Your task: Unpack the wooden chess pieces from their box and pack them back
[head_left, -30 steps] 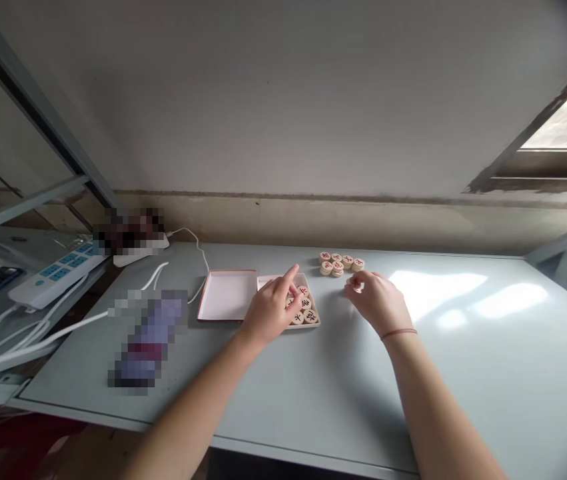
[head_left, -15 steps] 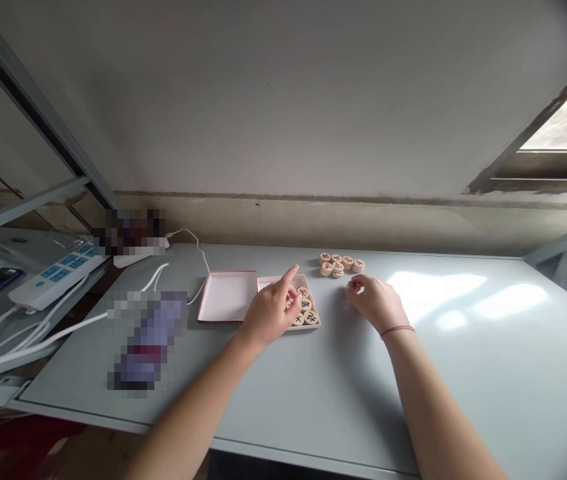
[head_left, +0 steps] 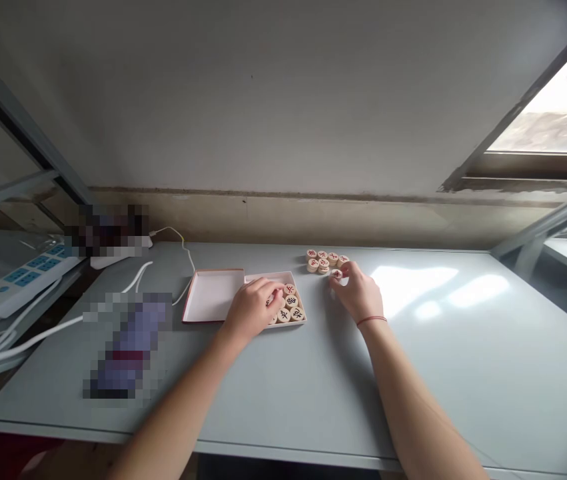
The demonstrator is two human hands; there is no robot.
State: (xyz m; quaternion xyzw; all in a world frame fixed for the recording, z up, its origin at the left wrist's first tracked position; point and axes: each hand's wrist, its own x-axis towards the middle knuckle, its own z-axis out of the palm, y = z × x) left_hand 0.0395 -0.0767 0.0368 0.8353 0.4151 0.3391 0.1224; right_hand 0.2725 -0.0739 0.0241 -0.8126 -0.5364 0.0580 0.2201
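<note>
Our right hand [head_left: 356, 290] seems to pinch a xiangqi piece [head_left: 336, 274] just beside a cluster of pieces [head_left: 324, 262]; our left hand [head_left: 252, 310] curls over a tray [head_left: 301, 322], its grip hidden.

1. A box lid [head_left: 212, 297] lay on the bench [head_left: 463, 387], just left of and touching a tray [head_left: 268, 275].
2. A group of xiangqi pieces [head_left: 289, 301] lay in the tray.
3. A cluster of xiangqi pieces [head_left: 324, 261] sat on the bench, behind and right of the tray, near the wall [head_left: 283, 220].
4. My left grip [head_left: 253, 310] was over the tray's left side, beside the group.
5. My right grip [head_left: 356, 290] was right of the tray, just before the cluster, a single xiangqi piece [head_left: 336, 274] at its fingertips.
6. A power strip [head_left: 23, 279] lay left of the bench.
</note>
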